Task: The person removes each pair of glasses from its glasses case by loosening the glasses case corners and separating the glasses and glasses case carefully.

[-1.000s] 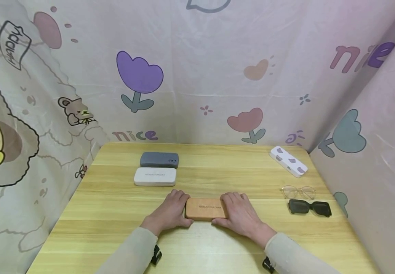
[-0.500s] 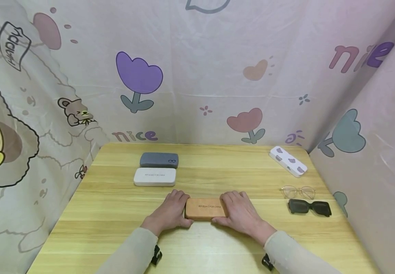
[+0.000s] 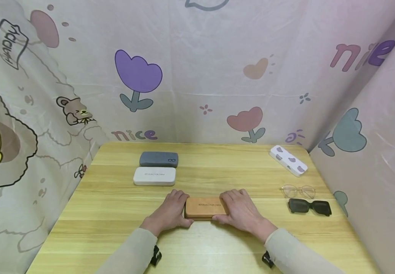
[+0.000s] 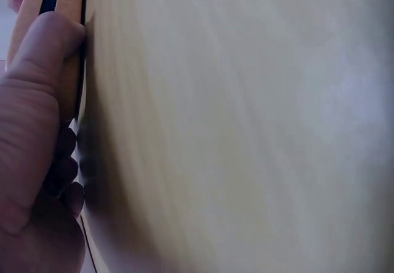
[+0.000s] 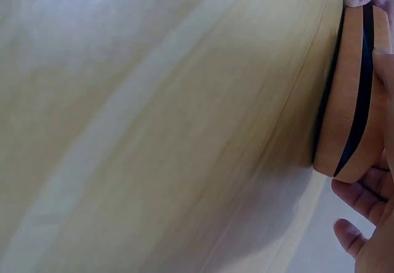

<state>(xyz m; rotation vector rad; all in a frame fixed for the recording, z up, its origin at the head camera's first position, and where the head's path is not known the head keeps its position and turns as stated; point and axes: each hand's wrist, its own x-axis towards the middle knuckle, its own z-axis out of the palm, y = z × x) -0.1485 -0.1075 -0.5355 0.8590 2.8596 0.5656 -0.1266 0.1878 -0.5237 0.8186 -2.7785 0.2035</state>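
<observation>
A tan glasses case (image 3: 204, 207) with small printed lettering lies on the table in front of me, long side toward me. At its left end my left hand (image 3: 170, 211) grips it, thumb along the near side. My right hand (image 3: 243, 213) grips the right end, fingers over the far edge and thumb at the lid's front. In the right wrist view a dark wedge-shaped gap runs between lid and base of the case (image 5: 345, 82), so the lid stands slightly raised. The left wrist view shows the left thumb (image 4: 46, 45) pressed against the base half.
A blue-grey glasses case (image 3: 159, 159) and a white one (image 3: 154, 176) lie back left. At the right are a white patterned case (image 3: 288, 160), thin-framed glasses (image 3: 299, 191) and black sunglasses (image 3: 309, 207). A printed curtain (image 3: 197, 76) borders the wooden table (image 3: 115, 213).
The tan case's lid has lifted slightly at the front, with a dark seam now showing under it. Both hands stay at the same ends.
</observation>
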